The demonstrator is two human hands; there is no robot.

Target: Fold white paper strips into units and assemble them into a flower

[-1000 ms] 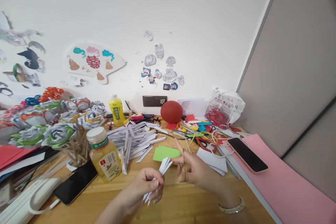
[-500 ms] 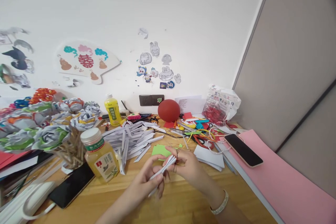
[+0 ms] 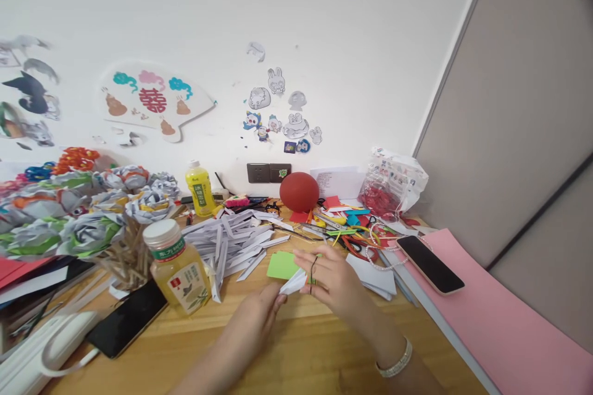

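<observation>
Low over the wooden table, my left hand (image 3: 259, 315) is closed around the lower end of a small bundle of folded white paper strips (image 3: 293, 284). My right hand (image 3: 340, 281) is at the bundle's upper end, its fingers partly bent. A thin dark rubber band (image 3: 313, 271) loops across those fingers, close to the paper. Whether the band also goes around the paper I cannot tell. Just behind the hands lie bright green paper pieces (image 3: 279, 264), partly covered by the right fingers. Further back is a heap of white folded strips (image 3: 231, 241).
A drink bottle (image 3: 178, 271) and a phone (image 3: 127, 319) are on the left, before paper flowers (image 3: 92, 234). A red balloon (image 3: 299, 192) sits behind scissors and scraps. White paper sheets (image 3: 370, 276), another phone (image 3: 430, 264) and pink paper (image 3: 504, 315) lie right.
My right hand, earlier raised with spread fingers and the band stretched on them, has come to the paper bundle. The left hand has turned, and the bundle now points up and right.
</observation>
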